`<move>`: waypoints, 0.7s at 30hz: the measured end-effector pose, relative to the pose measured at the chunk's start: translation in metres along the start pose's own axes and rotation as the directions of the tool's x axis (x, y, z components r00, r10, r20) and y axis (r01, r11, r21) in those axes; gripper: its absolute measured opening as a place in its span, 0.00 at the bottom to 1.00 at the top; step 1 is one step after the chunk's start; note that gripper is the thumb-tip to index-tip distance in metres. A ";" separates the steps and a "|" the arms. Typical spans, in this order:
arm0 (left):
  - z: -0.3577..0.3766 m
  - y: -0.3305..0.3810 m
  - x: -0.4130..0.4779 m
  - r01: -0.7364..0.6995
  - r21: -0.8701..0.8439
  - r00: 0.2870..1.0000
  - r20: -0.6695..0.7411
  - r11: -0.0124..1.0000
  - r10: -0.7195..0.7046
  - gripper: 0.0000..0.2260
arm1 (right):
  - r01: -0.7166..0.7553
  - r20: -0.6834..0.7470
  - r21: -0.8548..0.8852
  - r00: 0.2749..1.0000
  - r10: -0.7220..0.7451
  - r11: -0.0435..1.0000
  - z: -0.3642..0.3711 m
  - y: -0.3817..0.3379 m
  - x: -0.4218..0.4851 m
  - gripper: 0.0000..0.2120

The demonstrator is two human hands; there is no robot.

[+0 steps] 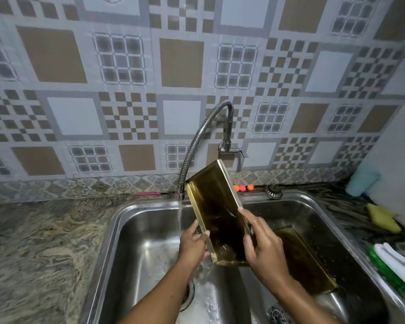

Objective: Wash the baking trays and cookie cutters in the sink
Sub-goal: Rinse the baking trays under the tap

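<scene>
Tray (216, 213) base partly behind right hand (264, 249)

A marbled stone counter (40, 242) carries a double steel sink (126, 213) set into it. Beyond the gripped tray, against the wall, lie three small orange and pink balls (243, 188), a pink stick (148, 194) and a round metal strainer (273, 191). Right of the grip, a yellow sponge (382, 217) and a green-and-white brush (394, 265) lie on the counter.
</scene>
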State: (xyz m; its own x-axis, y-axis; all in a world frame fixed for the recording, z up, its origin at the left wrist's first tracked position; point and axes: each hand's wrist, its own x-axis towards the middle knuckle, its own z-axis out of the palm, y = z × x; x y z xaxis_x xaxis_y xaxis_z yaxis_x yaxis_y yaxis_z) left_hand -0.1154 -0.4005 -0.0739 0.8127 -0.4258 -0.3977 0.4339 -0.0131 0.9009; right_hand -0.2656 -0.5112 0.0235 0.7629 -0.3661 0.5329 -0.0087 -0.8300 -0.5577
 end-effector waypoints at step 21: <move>0.216 -0.113 0.011 0.056 0.541 0.978 0.139 0.839 -0.155 0.19 | -0.544 0.265 -0.320 0.734 0.625 0.775 -0.086 0.327 -0.066 0.23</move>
State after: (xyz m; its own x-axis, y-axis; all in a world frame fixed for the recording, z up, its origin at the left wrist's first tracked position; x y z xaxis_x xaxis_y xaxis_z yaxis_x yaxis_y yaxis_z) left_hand -0.2397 -0.5987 -0.1424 0.6737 -0.5400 -0.5046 0.1994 -0.5246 0.8277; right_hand -0.3742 -0.7948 -0.1397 0.7261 -0.6759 -0.1260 -0.6291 -0.5792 -0.5185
